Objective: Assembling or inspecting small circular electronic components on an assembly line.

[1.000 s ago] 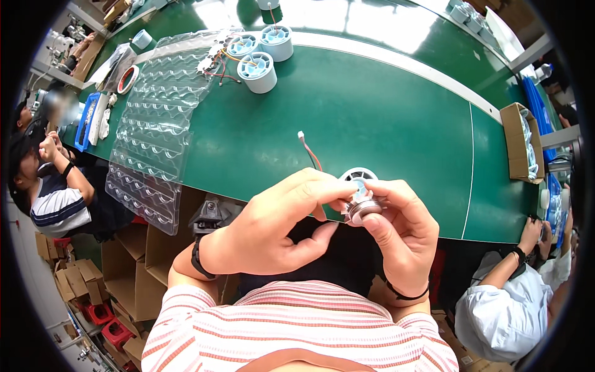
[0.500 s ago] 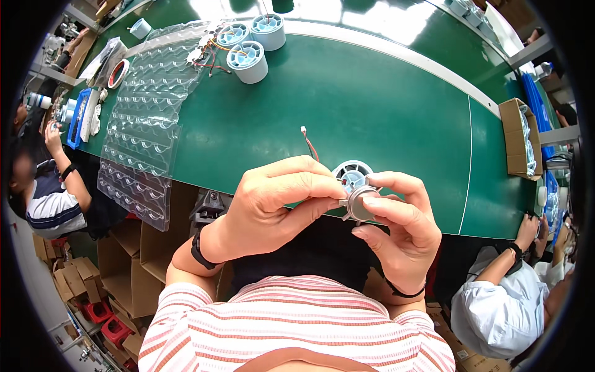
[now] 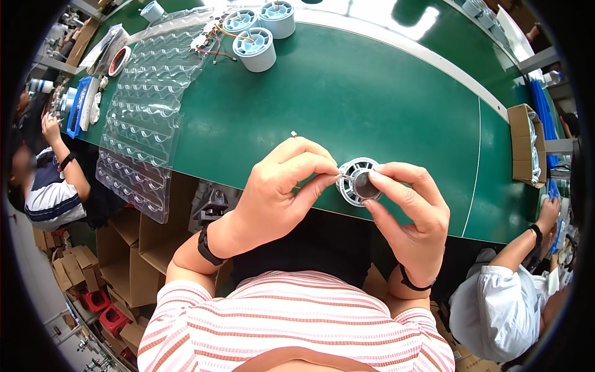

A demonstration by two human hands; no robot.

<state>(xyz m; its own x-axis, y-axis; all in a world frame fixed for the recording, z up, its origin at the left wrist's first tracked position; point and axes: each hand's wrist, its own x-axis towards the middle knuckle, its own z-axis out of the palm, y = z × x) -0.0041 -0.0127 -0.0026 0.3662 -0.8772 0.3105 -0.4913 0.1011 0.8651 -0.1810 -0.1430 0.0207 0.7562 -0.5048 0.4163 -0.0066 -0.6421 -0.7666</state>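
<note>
A round grey metal part with short prongs [image 3: 367,186] is pinched by its rim between the thumb and fingers of my right hand [image 3: 412,208]. It lies over the middle of a light-blue fan housing [image 3: 348,193], whose spoked ring shows around it at the table's near edge. My left hand [image 3: 288,183] is closed, thumb and forefinger pressed together at the left side of the part. What those fingertips hold is too small to make out. A small white connector [image 3: 294,133] pokes out beyond my left knuckles; its wires are mostly hidden behind the hand.
Fan units in light-blue cups [image 3: 255,53] stand at the far left with loose wires. Clear plastic trays [image 3: 145,108] overhang the green table's [image 3: 260,118] left edge. At right is a cardboard box [image 3: 527,146]. Co-workers [image 3: 56,180] sit on both sides.
My right hand has tilted the metal part flatter and brought it over the fan housing, which shows more fully. My left fingers have drawn slightly left and up. The view has shifted a little.
</note>
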